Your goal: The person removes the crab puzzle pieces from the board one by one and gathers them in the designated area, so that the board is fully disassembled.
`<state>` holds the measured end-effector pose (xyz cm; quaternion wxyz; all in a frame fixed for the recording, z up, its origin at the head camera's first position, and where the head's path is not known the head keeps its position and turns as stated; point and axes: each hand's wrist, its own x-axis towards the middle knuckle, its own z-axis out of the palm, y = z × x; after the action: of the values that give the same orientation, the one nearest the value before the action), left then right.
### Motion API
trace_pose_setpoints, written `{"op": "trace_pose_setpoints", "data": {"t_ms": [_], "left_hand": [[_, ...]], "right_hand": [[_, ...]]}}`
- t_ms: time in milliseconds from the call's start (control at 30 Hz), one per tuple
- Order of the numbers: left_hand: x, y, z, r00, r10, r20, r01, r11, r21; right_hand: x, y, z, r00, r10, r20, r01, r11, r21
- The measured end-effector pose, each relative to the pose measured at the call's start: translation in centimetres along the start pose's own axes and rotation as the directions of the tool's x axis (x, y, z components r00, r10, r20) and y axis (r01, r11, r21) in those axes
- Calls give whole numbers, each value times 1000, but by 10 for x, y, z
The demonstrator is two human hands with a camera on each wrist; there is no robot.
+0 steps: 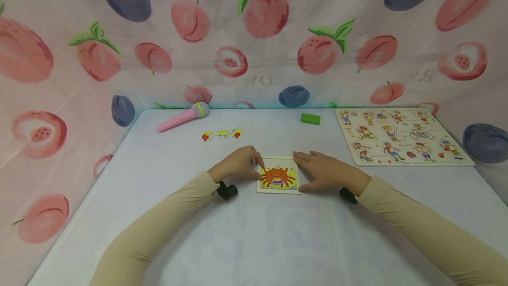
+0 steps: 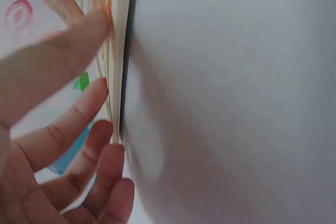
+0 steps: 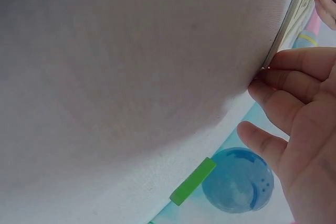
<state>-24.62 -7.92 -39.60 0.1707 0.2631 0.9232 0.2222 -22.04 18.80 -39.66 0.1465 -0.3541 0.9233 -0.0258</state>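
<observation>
A small square puzzle board [image 1: 278, 176] with an orange crab picture lies flat on the white table [image 1: 158, 189], right in front of me. My left hand [image 1: 254, 162] rests at its left edge. In the left wrist view its fingers [image 2: 97, 90] touch the board's side [image 2: 119, 51] and the thumb lies on the top face. My right hand [image 1: 307, 169] lies flat against the right edge, fingers straight. In the right wrist view its fingertips [image 3: 286, 85] meet the board's corner [image 3: 294, 11]. Neither hand lifts the board.
Three small loose puzzle pieces [image 1: 221, 134] lie behind the board. A pink toy microphone [image 1: 182, 117] is at the back left and a green block [image 1: 310, 119] at the back middle. A large figure puzzle board [image 1: 401, 136] lies at the right. Fruit-print cloth walls the table.
</observation>
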Motion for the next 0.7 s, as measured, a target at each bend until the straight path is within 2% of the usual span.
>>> {"op": "trace_pose_setpoints", "data": {"t_ms": [267,700], "left_hand": [[-2,7,2,997,-72,-23,70,995,-72],[-6,16,8,992,-108,-65,95,978,-186]], "right_hand": [[0,1,0,1000,-4,-5,4,1000,1],[-1,-3,-3,1000,-11,-4,11,1000,3]]}}
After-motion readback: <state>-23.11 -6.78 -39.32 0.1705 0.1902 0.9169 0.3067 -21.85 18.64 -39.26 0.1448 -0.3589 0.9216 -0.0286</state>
